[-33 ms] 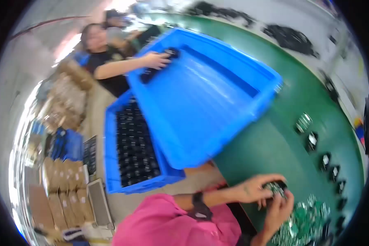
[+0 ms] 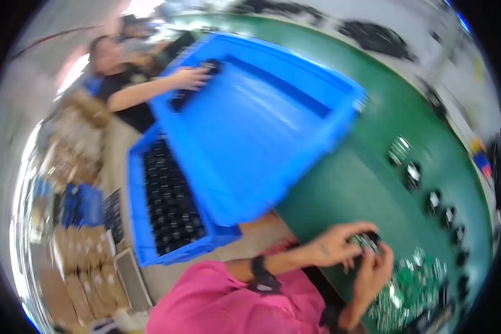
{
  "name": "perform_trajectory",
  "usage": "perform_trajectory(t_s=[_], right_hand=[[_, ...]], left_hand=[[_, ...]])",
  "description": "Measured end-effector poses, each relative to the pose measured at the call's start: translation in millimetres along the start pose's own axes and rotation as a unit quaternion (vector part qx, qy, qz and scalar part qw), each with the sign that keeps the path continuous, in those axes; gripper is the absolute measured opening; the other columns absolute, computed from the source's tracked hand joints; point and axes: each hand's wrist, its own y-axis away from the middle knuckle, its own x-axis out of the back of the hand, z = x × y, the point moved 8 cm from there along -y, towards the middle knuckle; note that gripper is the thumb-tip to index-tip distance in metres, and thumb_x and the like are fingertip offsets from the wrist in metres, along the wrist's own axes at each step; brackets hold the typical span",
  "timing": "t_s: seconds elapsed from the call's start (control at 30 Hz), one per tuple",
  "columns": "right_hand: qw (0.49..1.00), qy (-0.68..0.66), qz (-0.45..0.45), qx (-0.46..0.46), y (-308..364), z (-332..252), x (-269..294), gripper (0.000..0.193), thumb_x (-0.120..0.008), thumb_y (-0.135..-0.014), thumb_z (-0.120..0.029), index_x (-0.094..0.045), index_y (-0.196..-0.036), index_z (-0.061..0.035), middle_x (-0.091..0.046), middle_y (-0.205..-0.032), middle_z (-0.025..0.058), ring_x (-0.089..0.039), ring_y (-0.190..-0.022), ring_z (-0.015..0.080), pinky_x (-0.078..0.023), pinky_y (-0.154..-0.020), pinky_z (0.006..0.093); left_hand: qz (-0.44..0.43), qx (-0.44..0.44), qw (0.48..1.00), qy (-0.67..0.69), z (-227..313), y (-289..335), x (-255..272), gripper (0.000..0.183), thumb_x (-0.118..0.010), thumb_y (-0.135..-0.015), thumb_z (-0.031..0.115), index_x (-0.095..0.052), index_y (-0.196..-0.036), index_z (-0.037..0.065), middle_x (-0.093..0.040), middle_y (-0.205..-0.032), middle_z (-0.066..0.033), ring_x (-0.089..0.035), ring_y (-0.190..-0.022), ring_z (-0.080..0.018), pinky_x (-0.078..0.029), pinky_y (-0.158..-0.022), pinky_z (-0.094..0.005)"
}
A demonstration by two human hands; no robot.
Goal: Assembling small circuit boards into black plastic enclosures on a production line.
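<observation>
Over the green table, my left hand [image 2: 335, 244] has its fingers curled round a small black casing with a green circuit board [image 2: 365, 241] in it. My right hand [image 2: 374, 271] pinches the same piece from the near side, thumb and fingertips on the board. Motion blur hides its finer detail. Just right of my hands lies a pile of loose green circuit boards [image 2: 409, 289]. Farther right, a row of small black casings [image 2: 433, 202] runs along the table, with a few boards [image 2: 399, 150] at its far end.
A large blue bin [image 2: 250, 139] rests on the green table [image 2: 339, 189]; a co-worker's hand [image 2: 192, 78] holds a black piece inside its far left corner. Below it at left, another blue bin [image 2: 134, 206] holds rows of black parts. Brown cartons [image 2: 89, 250] stand at far left.
The whole scene has shifted slightly to the left in the picture as the view turned. Both my hands keep hold of the casing with the board.
</observation>
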Motion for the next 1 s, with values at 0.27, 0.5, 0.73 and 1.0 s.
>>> perform_trajectory(t_s=[0.27,0.5,0.73,1.0], right_hand=[[0.987,-0.158,-0.015,0.030,1,-50,-33,0.020,-0.066,-0.091,-0.002,-0.069,-0.109,0.0034,-0.064,-0.080,0.0027,-0.054,-0.059,0.0047,-0.041,-0.051,0.0189],[0.988,-0.156,0.010,0.012,9,-28,-17,0.014,-0.061,-0.094,-0.003,-0.069,-0.099,0.0067,-0.062,-0.076,0.0045,-0.052,-0.052,0.0059,-0.038,-0.044,0.0200],[0.970,0.090,0.092,0.208,21,-62,-7,0.012,-0.058,-0.096,-0.005,-0.062,-0.093,0.0064,-0.057,-0.075,0.0100,-0.052,-0.068,0.0197,-0.043,-0.061,0.0332],[0.983,0.059,-0.033,0.172,0,-76,0,0.004,-0.068,-0.082,-0.003,-0.067,-0.082,0.0015,-0.061,-0.068,0.0102,-0.057,-0.055,0.0206,-0.042,-0.051,0.0306]], left_hand=[[0.054,-0.004,0.997,-0.064,20,2,33,0.050,-0.052,-0.094,-0.004,-0.043,-0.143,0.004,-0.061,-0.121,-0.0111,-0.067,-0.076,-0.0113,-0.056,-0.064,-0.0225],[0.004,-0.034,0.993,-0.113,9,4,-5,0.046,-0.052,-0.091,-0.007,-0.052,-0.136,0.005,-0.062,-0.114,-0.0099,-0.063,-0.082,-0.0127,-0.053,-0.068,-0.0259],[0.116,-0.266,0.911,-0.294,45,9,0,0.052,-0.056,-0.082,-0.006,-0.055,-0.133,0.005,-0.059,-0.127,-0.0124,-0.064,-0.100,-0.0157,-0.055,-0.076,-0.0284],[0.030,-0.119,0.972,-0.202,49,8,-2,0.049,-0.054,-0.088,-0.009,-0.054,-0.135,0.003,-0.053,-0.135,-0.0151,-0.064,-0.107,-0.0189,-0.057,-0.081,-0.0283]])
